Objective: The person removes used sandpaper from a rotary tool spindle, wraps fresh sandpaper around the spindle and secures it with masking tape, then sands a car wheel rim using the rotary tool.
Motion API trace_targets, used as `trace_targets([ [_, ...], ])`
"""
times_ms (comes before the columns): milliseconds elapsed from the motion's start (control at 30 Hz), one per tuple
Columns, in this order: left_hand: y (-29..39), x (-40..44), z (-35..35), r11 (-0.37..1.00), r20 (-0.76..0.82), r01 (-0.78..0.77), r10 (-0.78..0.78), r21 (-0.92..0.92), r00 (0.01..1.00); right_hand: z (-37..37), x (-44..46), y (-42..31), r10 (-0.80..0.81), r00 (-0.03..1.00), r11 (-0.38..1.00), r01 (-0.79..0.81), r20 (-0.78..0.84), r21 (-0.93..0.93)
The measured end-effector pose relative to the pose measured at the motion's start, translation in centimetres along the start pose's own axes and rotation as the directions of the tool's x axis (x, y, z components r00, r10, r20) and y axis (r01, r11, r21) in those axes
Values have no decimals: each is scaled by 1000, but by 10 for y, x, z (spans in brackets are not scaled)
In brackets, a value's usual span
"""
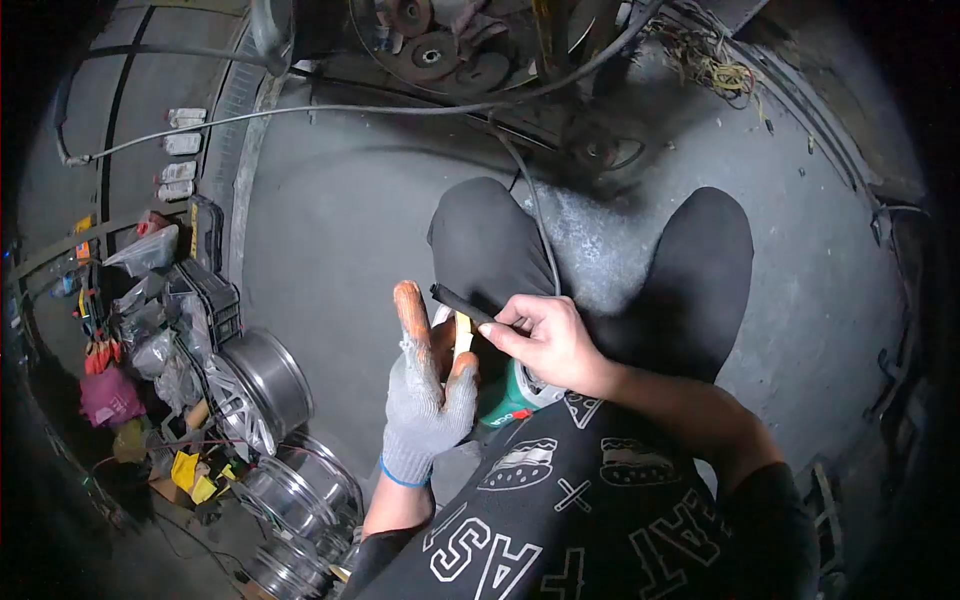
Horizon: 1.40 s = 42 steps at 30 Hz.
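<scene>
My left hand [430,405] wears a grey knitted glove with stained orange-brown fingertips and a blue cuff edge. Its index finger points away from me, while the thumb and the other fingers close around a small yellow-and-white strip [463,332]. Bare, my right hand [545,340] pinches a narrow black strip [460,302], which slants across just above the yellow one. What the black strip is made of I cannot make out. Below my hands, a green power tool [505,400] lies against my lap, partly hidden by my right wrist and shirt.
Silver wheel rims [270,385] stand at the lower left, beside bagged items and an open tool case [205,300]. Grinding discs [433,55] lie in a round tray ahead. A grey cable [380,107] crosses in front, and tangled wires [725,78] lie far right.
</scene>
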State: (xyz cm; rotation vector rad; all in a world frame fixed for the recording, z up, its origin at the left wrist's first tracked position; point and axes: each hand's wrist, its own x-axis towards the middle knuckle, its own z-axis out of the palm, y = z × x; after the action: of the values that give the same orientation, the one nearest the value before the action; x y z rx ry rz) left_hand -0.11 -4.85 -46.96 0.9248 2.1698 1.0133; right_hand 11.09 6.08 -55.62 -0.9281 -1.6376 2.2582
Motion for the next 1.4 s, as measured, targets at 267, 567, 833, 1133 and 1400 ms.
trace_targets([
  [267,8,7,-6,965,137,68,-105,254,985,-1,-2,-5,32,999,999,-32,3,-21],
  [567,20,21,-16,907,294,-121,-3,402,956,0,-3,-10,-40,998,993,35,-39,-116],
  [833,25,34,-17,886,367,-124,-55,446,929,6,-5,-8,-150,978,985,135,-145,-106],
  [1133,23,40,-18,897,386,-111,-70,427,920,0,-4,-12,-419,908,889,405,-22,-216],
  [1400,32,44,-20,938,361,-30,-104,346,927,0,-4,-10,-376,926,910,361,-37,-205],
])
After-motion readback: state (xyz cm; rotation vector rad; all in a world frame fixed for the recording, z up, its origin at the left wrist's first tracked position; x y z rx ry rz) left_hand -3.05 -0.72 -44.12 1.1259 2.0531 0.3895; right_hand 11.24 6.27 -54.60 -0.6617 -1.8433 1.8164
